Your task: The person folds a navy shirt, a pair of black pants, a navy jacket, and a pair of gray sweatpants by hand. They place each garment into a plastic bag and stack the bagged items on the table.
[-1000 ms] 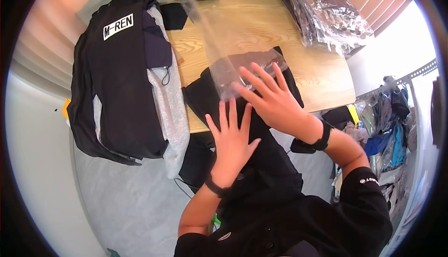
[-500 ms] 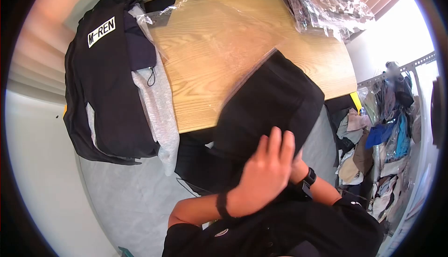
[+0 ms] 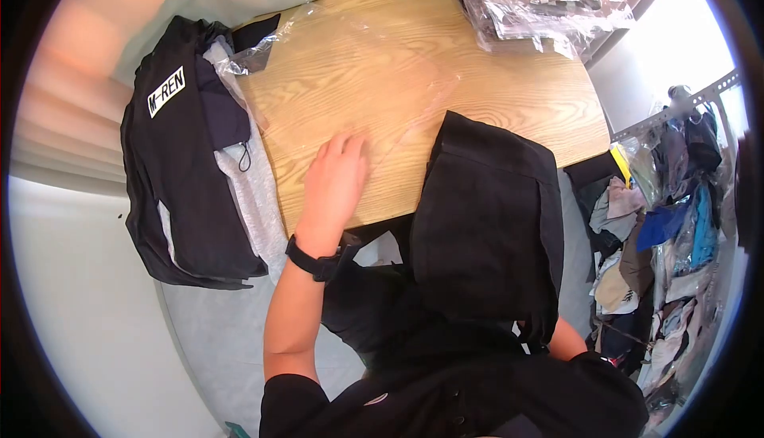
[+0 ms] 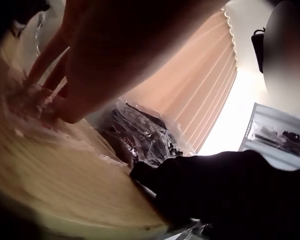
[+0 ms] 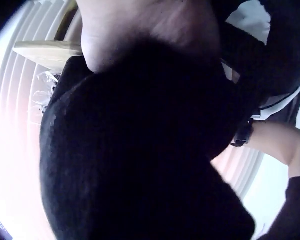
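My left hand [image 3: 338,171] reaches over the wooden table with loosely bent fingers. Its fingertips meet a thin, clear plastic bag [image 4: 45,112] in the left wrist view; the bag lies spread on the tabletop. A folded black garment [image 3: 487,223] is held up at the table's front edge, to the right of that arm. My right hand [image 5: 150,22] is behind and under this garment, hidden in the head view. In the right wrist view only the heel of the hand shows, with black cloth covering the fingers, so I cannot tell how they hold it.
At the left lies a pile of black and grey clothing [image 3: 171,175] with an M-REN label. Plastic-wrapped garments [image 3: 541,8] are stacked at the table's back right. Below on the right, a rack holds many bagged clothes [image 3: 637,271]. Curtains border the table [image 3: 517,88].
Both hands were spread on the black garment and bag. The garment has been lifted and shifted right with the right hand behind it; the left hand has moved off it onto the bag.
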The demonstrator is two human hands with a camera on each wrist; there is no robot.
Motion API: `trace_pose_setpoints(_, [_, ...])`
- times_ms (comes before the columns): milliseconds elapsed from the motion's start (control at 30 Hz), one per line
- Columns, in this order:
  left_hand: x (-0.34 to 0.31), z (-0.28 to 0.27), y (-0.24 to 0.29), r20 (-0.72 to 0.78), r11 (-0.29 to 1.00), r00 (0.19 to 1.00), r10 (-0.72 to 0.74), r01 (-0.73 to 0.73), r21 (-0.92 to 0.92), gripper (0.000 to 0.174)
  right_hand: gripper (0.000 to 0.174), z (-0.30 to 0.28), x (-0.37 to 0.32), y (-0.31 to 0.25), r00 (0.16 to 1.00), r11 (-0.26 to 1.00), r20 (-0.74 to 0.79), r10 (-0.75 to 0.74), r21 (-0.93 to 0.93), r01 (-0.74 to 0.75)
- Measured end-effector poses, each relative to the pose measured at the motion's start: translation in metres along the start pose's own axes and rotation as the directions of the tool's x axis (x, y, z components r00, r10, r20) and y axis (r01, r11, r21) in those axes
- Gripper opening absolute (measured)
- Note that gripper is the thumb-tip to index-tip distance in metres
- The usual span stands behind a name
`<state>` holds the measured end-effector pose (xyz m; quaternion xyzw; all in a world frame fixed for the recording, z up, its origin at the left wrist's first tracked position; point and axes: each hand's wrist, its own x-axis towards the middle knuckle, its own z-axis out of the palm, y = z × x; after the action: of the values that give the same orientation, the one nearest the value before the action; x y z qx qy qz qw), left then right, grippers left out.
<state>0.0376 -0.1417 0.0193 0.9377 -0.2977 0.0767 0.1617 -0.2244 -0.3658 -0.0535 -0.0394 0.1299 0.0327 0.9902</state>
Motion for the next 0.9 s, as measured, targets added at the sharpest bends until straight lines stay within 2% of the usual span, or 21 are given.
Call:
trace_pose_setpoints(133, [0.002, -0.002, -0.006, 0.004, 1.0, 1.0, -0.01, 0.01, 0.012, 0.018, 0.034, -0.005, -0.004, -0.002, 1.0, 0.999, 0.003, -0.01, 0.054, 0.01])
trace_pose_setpoints(200, [0.004, -0.011, -0.002, -0.094, 0.999, 0.995, -0.028, 0.032, 0.039, 0.012, 0.035, -0.001, 0.008, -0.003, 1.0, 0.997, 0.008, -0.013, 0.075, 0.012])
trace_pose_setpoints(233, [0.004, -0.017, 0.002, -0.091, 0.998, 0.995, -0.027, 0.032, 0.045, 0.012, 0.035, 0.008, 0.027, 0.002, 1.0, 0.996, 0.009, -0.016, 0.085, 0.015])
trace_pose_setpoints(267, [0.005, -0.023, 0.007, -0.145, 1.0, 0.989, -0.006, 0.009, 0.017, 0.01, 0.035, 0.046, 0.098, 0.018, 1.0, 0.995, 0.009, -0.019, 0.095, 0.018])
trace_pose_setpoints(333, [0.005, -0.031, 0.013, -0.196, 1.0, 0.98, 0.014, -0.016, -0.009, 0.009, 0.035, 0.045, 0.089, 0.028, 1.0, 0.994, 0.008, -0.028, 0.111, 0.027])
trace_pose_setpoints(400, [0.004, -0.038, 0.016, -0.236, 0.963, 0.971, 0.043, -0.103, -0.248, 0.009, 0.036, 0.037, 0.07, 0.026, 0.999, 0.992, 0.007, -0.038, 0.123, 0.037])
trace_pose_setpoints(433, [0.003, -0.045, 0.019, -0.235, 0.964, 0.971, 0.045, -0.104, -0.246, 0.009, 0.036, 0.005, 0.012, 0.004, 0.999, 0.991, 0.008, -0.044, 0.129, 0.042])
trace_pose_setpoints(500, [0.001, -0.061, 0.027, -0.258, 0.953, 0.963, -0.079, -0.003, -0.302, 0.009, 0.036, 0.01, 0.015, 0.01, 0.999, 0.989, 0.013, -0.051, 0.14, 0.049])
trace_pose_setpoints(567, [-0.001, -0.067, 0.028, -0.28, 0.945, 0.957, -0.077, -0.019, -0.326, 0.01, 0.037, 0.032, 0.051, 0.023, 0.998, 0.987, 0.016, -0.052, 0.152, 0.049])
trace_pose_setpoints(633, [-0.004, -0.071, 0.027, -0.303, 0.934, 0.95, -0.077, -0.037, -0.354, 0.01, 0.037, 0.079, 0.123, 0.06, 0.998, 0.986, 0.019, -0.055, 0.159, 0.051])
trace_pose_setpoints(667, [-0.007, -0.074, 0.026, -0.284, 0.958, 0.957, 0.064, -0.139, -0.253, 0.011, 0.038, 0.095, 0.146, 0.074, 0.998, 0.986, 0.022, -0.056, 0.16, 0.051])
trace_pose_setpoints(700, [-0.009, -0.076, 0.026, -0.249, 0.958, 0.947, 0.201, -0.244, -0.153, 0.012, 0.038, 0.09, 0.133, 0.068, 0.998, 0.985, 0.024, -0.057, 0.163, 0.053])
trace_pose_setpoints(900, [-0.025, -0.092, 0.042, -0.198, 0.896, 0.924, 0.327, -0.37, -0.245, 0.016, 0.039, 0.079, 0.106, 0.06, 0.997, 0.982, 0.025, -0.073, 0.177, 0.068])
